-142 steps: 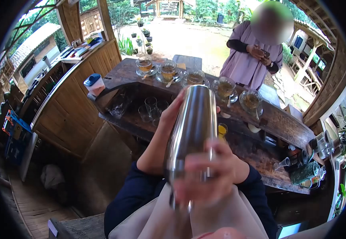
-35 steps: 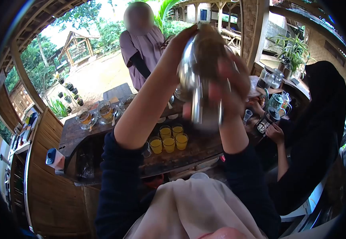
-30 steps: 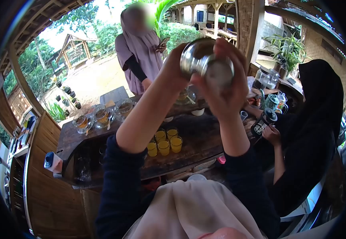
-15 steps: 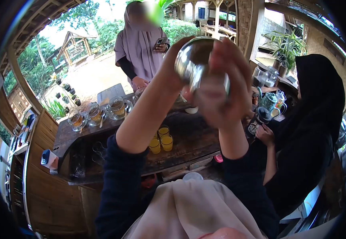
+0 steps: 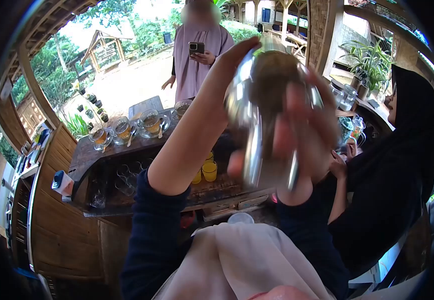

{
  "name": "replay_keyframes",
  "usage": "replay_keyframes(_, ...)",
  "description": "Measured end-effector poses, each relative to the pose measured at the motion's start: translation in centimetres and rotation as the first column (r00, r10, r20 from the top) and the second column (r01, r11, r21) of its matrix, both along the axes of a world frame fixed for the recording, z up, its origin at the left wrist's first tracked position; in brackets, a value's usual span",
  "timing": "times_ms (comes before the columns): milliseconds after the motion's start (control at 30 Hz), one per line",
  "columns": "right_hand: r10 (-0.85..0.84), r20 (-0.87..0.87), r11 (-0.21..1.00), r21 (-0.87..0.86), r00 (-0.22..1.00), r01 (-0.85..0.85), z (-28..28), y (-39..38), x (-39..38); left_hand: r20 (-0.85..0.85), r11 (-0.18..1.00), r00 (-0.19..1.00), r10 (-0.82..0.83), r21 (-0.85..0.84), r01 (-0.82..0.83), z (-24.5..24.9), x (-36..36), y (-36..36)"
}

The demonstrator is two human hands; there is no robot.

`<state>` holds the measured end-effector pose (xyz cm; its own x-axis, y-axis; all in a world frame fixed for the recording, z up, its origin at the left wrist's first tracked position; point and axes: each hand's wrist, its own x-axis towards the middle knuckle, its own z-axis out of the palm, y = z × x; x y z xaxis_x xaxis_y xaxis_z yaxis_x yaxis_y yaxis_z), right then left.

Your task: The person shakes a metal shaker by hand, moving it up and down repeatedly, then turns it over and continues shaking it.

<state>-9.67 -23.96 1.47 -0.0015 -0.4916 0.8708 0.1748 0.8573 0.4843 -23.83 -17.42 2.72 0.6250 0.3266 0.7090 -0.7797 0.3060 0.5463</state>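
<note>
A shiny metal cocktail shaker (image 5: 253, 132) is held up in front of my chest, smeared by motion. My left hand (image 5: 238, 56) presses against its far upper side, with part of the fingers hidden behind it. From the right, my right hand (image 5: 313, 122) wraps round the shaker, its fingers blurred across the metal. Below it on the dark wooden counter (image 5: 217, 194) stand several glasses of yellow drink (image 5: 209, 171), partly covered by the shaker and my left forearm.
Glass cups of amber drink (image 5: 122, 129) on saucers line the counter's far left side. Upturned-looking clear glasses (image 5: 126, 182) sit nearer. Across the counter stands a person holding a phone (image 5: 197, 48). A person in black (image 5: 387, 185) works close at my right.
The shaker and both hands have swung closer to me and slightly right. The person across has drawn their hand off the counter and raised the phone. My view has shifted slightly.
</note>
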Motion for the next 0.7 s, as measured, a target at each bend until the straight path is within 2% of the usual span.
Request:
replay_keyframes(33, -0.107, -0.086, 0.989, 0.091, 0.991, 0.114, -1.7, -1.3, 0.0, 0.025, 0.983, 0.987, 0.156, 0.097, -0.157, 0.9, 0.4, -1.8)
replay_keyframes(100, -0.122, -0.068, 0.991, 0.049, 0.99, 0.126, -3.2, 0.3, 0.2, 0.117, 0.847, 0.89, 0.441, 0.274, -0.456, 1.9, 0.9, -3.9)
replay_keyframes(133, -0.141, -0.051, 0.99, 0.007, 0.989, 0.141, -4.1, 1.3, 0.4, 0.114, 0.848, 0.89, 0.442, 0.27, -0.456, 1.7, 1.2, -3.8)
replay_keyframes(167, -0.16, -0.034, 0.987, -0.038, 0.986, 0.159, -4.7, 2.1, 0.5, 0.022, 0.601, 0.627, 0.779, 0.257, -0.757, 1.3, 1.9, -3.5)
replay_keyframes(200, -0.177, -0.015, 0.981, -0.079, 0.984, 0.176, -4.7, 2.8, 0.4, -0.066, 0.25, 0.241, 0.968, 0.282, -0.926, 0.9, 2.2, -3.2)
replay_keyframes(233, 0.014, -0.055, 0.991, 0.134, 0.998, -0.006, -1.7, 5.6, -1.0, -0.282, 0.465, 0.424, 0.861, 0.095, -0.88, 0.6, 2.0, -2.5)
replay_keyframes(267, -0.062, -0.074, 0.982, -0.185, 0.995, 0.048, -1.5, 5.4, -1.7, -0.133, 0.811, 0.802, 0.582, 0.034, -0.584, -2.2, 0.7, 3.7)
replay_keyframes(300, 0.154, -0.195, 0.827, -0.511, 0.969, -0.234, -1.4, 5.5, -2.3, 0.03, 0.986, 0.987, 0.156, 0.053, -0.157, -1.7, 0.6, 4.7)
replay_keyframes(333, 0.222, -0.276, 0.704, -0.618, 0.935, -0.35, -1.3, 5.1, -2.0, 0.033, 0.986, 0.987, 0.156, 0.055, -0.158, -2.3, 0.6, 5.1)
replay_keyframes(367, 0.272, -0.367, 0.557, -0.694, 0.89, -0.457, -1.3, 4.5, -1.3, -0.131, 0.898, 0.918, 0.374, -0.195, -0.394, -3.4, 0.8, 5.4)
replay_keyframes(400, 0.269, -0.371, 0.563, -0.688, 0.889, -0.458, -1.5, 3.1, -0.7, -0.341, 0.693, 0.788, 0.513, -0.376, -0.614, -2.7, 1.5, 3.3)
replay_keyframes(433, 0.074, -0.215, 0.815, -0.55, 0.974, -0.183, -2.0, 1.4, 0.1, -0.132, 0.9, 0.922, 0.364, -0.205, -0.385, -2.5, 1.3, 1.9)
replay_keyframes(467, -0.17, -0.105, 0.934, -0.333, 0.98, 0.126, -2.3, 0.5, 0.6, -0.153, 0.947, 0.969, 0.195, -0.229, -0.226, -1.6, 0.9, 1.3)
replay_keyframes(500, -0.175, -0.106, 0.934, -0.332, 0.979, 0.131, -2.3, 0.7, 0.8, -0.169, 0.965, 0.985, 0.02, -0.253, -0.063, -0.6, 0.9, 0.7)
replay_keyframes(533, -0.158, -0.121, 0.96, -0.253, 0.98, 0.124, -2.4, 1.0, 0.8, -0.044, 0.959, 0.959, 0.28, -0.024, -0.281, -0.3, 2.2, -1.0)
replay_keyframes(567, -0.138, -0.134, 0.979, -0.17, 0.981, 0.114, -2.6, 1.3, 0.9, 0.139, 0.846, 0.862, 0.488, 0.17, -0.506, -0.4, 3.4, -2.4)
replay_keyframes(600, -0.115, -0.145, 0.991, -0.087, 0.983, 0.103, -3.0, 1.7, 0.9, 0.112, 0.741, 0.791, 0.601, 0.293, -0.605, -0.2, 3.2, -2.2)
replay_keyframes(633, -0.091, -0.155, 0.996, -0.005, 0.984, 0.092, -3.5, 2.0, 1.0, -0.019, 0.626, 0.637, 0.771, 0.206, -0.752, -0.1, 3.7, -1.4)
replay_keyframes(667, -0.066, -0.162, 0.994, 0.074, 0.985, 0.079, -4.1, 2.4, 1.0, -0.117, 0.934, 0.926, 0.358, 0.042, -0.355, -0.4, 3.0, 0.8)
replay_keyframes(700, -0.169, -0.133, 0.972, 0.139, 0.976, 0.188, -3.3, 5.8, 0.9, -0.119, 0.979, 0.981, -0.152, -0.151, 0.134, -1.4, 2.1, 3.7)
